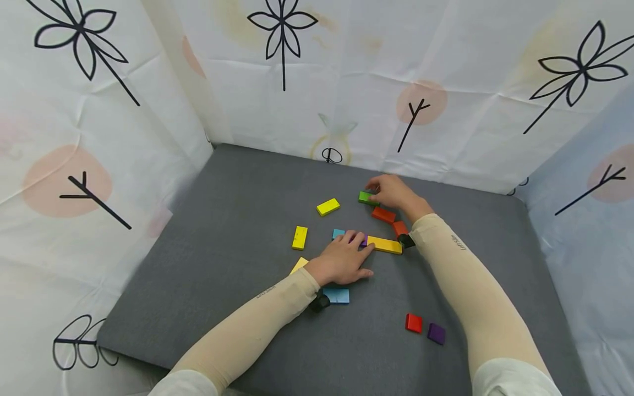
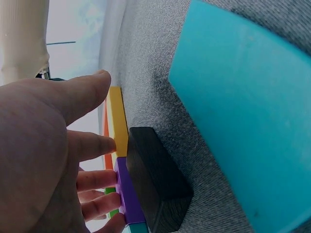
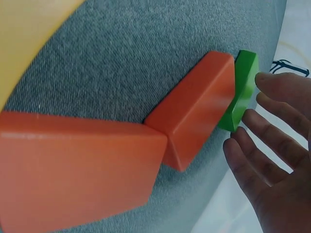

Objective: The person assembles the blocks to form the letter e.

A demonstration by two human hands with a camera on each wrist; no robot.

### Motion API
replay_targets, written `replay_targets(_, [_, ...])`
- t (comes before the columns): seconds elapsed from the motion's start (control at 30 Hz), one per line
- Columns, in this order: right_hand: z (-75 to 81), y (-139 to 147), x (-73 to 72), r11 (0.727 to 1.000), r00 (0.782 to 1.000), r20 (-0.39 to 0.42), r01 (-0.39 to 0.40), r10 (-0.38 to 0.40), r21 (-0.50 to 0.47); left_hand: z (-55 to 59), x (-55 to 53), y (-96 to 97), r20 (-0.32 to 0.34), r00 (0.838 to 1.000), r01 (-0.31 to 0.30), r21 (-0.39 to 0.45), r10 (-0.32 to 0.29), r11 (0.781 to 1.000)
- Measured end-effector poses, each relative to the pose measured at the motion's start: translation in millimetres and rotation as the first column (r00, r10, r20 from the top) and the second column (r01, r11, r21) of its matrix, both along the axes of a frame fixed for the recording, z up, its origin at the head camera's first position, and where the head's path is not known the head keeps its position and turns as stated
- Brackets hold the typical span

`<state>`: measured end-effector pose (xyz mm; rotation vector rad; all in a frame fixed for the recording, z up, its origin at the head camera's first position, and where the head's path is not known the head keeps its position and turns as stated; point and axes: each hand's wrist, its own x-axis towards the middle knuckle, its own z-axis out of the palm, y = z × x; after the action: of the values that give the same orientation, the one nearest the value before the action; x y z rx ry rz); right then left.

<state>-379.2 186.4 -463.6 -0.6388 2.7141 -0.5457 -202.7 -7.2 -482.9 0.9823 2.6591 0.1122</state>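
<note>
My left hand [image 1: 344,258] lies low over the row, its fingertips at a purple block [image 2: 127,187] that joins a long orange-yellow block [image 1: 384,245]. A light blue block [image 1: 338,234] shows at the row's other end. Under the palm stands a black block [image 2: 158,174], hidden in the head view. Further back, my right hand [image 1: 392,192] has its loosely bent fingers beside a green block [image 1: 366,198], fingertips right at its side. Two orange-red blocks, a nearer one [image 3: 77,170] and a farther one [image 3: 194,107], run from the long block's end to the green one.
Two yellow blocks, one upper [image 1: 328,207] and one lower [image 1: 299,237], lie left of the row. A pale yellow block [image 1: 299,265] and a larger light blue block [image 1: 337,296] sit by the left wrist. Red [image 1: 413,323] and dark purple [image 1: 436,333] blocks lie at front right.
</note>
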Motion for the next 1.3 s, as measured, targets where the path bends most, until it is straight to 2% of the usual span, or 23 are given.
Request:
replay_targets(0.8, [-7.6,-6.1,0.3,1.0,1.0,0.007,0.013,-0.013,0.005,0.9,0.3,-1.1,-0.018,1.0,0.01,-0.009,-0.01,1.0])
replay_targets(1.3, [7.5,-12.3,10.2,0.999,1.0,0.005,-0.028,0.028,-0.028,2.6,1.2,0.3,-0.008,1.0,0.002,-0.004,-0.002,1.0])
